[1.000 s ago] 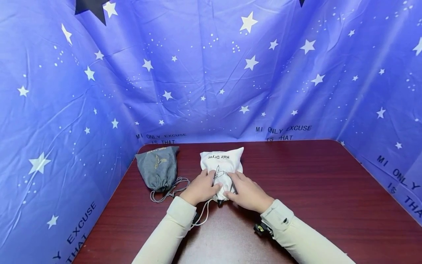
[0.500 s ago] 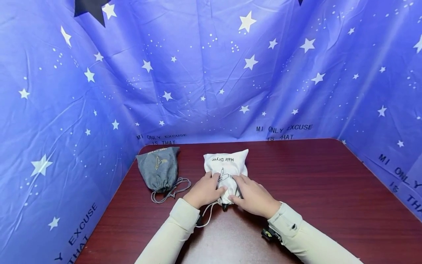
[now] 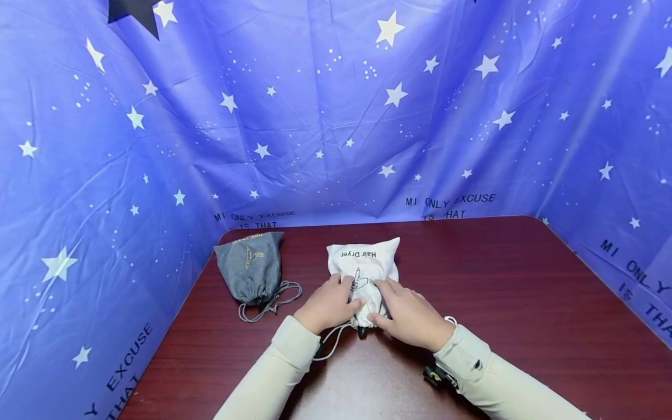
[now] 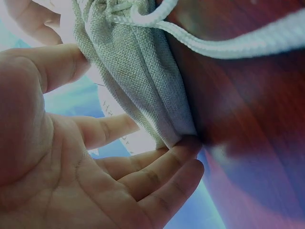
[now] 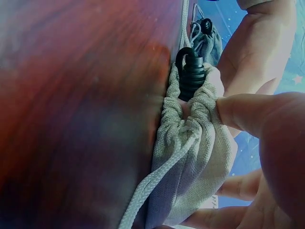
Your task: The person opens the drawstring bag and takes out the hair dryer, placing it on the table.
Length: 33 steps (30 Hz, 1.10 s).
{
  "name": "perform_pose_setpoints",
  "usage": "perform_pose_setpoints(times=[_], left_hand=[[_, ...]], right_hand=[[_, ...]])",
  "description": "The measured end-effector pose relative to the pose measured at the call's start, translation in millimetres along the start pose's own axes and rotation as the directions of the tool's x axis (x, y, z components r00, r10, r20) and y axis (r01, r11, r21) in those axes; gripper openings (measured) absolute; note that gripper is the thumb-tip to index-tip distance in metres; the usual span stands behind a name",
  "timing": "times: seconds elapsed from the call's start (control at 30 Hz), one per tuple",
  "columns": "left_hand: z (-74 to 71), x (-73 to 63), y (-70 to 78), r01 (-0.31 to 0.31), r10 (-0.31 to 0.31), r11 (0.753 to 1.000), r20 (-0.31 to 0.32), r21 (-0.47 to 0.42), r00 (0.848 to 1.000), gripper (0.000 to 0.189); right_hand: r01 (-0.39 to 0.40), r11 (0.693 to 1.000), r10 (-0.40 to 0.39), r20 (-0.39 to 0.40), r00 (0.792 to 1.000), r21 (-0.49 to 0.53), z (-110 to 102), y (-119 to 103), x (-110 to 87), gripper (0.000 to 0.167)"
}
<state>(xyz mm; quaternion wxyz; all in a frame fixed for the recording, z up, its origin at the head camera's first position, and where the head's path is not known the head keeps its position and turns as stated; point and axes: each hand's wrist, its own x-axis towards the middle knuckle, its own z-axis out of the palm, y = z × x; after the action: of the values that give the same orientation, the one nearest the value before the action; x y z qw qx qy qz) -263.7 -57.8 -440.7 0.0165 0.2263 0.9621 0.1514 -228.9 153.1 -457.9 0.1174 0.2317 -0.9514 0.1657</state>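
A white drawstring bag (image 3: 362, 265) printed "Hair Dryer" lies on the table, its gathered mouth toward me. From its mouth pokes a black ribbed cord end (image 5: 192, 76) with a loop. My left hand (image 3: 328, 303) touches the bag's left side; in the left wrist view its fingers are nearly straight, fingertips against the cloth. On the other side, my right hand (image 3: 412, 315) rests with its thumb (image 5: 245, 112) on the bag near the mouth and its fingers along the side. A white drawstring (image 3: 332, 347) trails out beside the left wrist.
A grey drawstring bag (image 3: 252, 268) with a yellow print and grey cords lies at the table's back left. The dark red wooden table (image 3: 504, 280) meets a blue star-patterned curtain (image 3: 325, 116) at the back and sides.
The white bag has slid slightly to the right and nearer to me, with both hands moving along beside it. The grey bag stays where it was.
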Motion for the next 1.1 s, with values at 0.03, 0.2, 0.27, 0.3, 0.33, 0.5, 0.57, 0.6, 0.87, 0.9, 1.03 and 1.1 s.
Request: perform_pose_setpoints(times=[0.03,0.2,0.27,0.3,0.33,0.5,0.57,0.6,0.87,0.9,1.03,1.1], left_hand=[[0.2,-0.3,0.6,-0.001,0.001,1.000,0.000,0.001,1.000,0.063],[2.7,-1.9,3.2,-0.016,0.016,1.000,0.005,0.023,1.000,0.061],[3.4,-2.6,4.2,-0.021,0.021,0.999,0.002,0.034,1.000,0.059],[3.7,-3.0,4.8,-0.022,0.022,0.999,0.001,0.040,1.000,0.057],[3.9,-3.2,5.2,-0.021,0.021,0.999,0.000,0.044,1.000,0.056],[3.8,-4.6,7.6,-0.017,0.017,0.999,0.002,0.049,1.000,0.054],[3.4,-5.1,8.1,-0.018,0.018,0.999,0.001,0.048,1.000,0.053],[3.3,-5.3,8.3,-0.019,0.019,0.999,-0.001,0.048,1.000,0.052],[3.3,-5.8,10.7,-0.039,0.039,0.997,-0.003,0.073,0.999,0.051],[3.3,-5.8,11.1,-0.041,0.041,0.996,0.000,0.078,0.999,0.052],[2.8,-6.3,13.5,-0.046,0.045,0.995,0.012,0.088,0.999,0.052],[2.7,-6.7,14.6,-0.049,0.048,0.995,0.013,0.092,0.999,0.052]], right_hand=[[0.000,1.000,0.000,0.001,1.000,-0.001,-0.4,-0.1,-0.9,0.071],[0.001,1.000,-0.001,-0.001,1.000,-0.002,-1.5,-0.3,-7.4,0.071],[0.004,1.000,-0.004,-0.007,1.000,-0.006,-1.3,-0.2,-10.0,0.071],[0.006,1.000,-0.006,-0.012,1.000,-0.005,-1.3,-0.1,-11.1,0.071],[0.008,1.000,-0.008,-0.017,1.000,-0.004,-1.1,-0.1,-12.0,0.070],[0.019,1.000,-0.019,-0.030,0.999,0.005,-0.3,-0.1,-14.7,0.070],[0.019,1.000,-0.019,-0.030,0.999,0.001,-0.7,-0.2,-15.5,0.071],[0.019,1.000,-0.019,-0.030,0.999,-0.001,-0.9,-0.3,-15.8,0.071],[0.032,0.999,-0.033,-0.047,0.998,-0.032,-3.0,0.4,-19.0,0.071],[0.031,0.999,-0.033,-0.045,0.998,-0.035,-3.4,0.3,-19.5,0.071],[0.030,0.999,-0.032,-0.037,0.999,-0.043,-6.4,-0.7,-20.9,0.071],[0.025,0.999,-0.027,-0.029,0.999,-0.044,-8.2,-1.5,-21.6,0.071]])
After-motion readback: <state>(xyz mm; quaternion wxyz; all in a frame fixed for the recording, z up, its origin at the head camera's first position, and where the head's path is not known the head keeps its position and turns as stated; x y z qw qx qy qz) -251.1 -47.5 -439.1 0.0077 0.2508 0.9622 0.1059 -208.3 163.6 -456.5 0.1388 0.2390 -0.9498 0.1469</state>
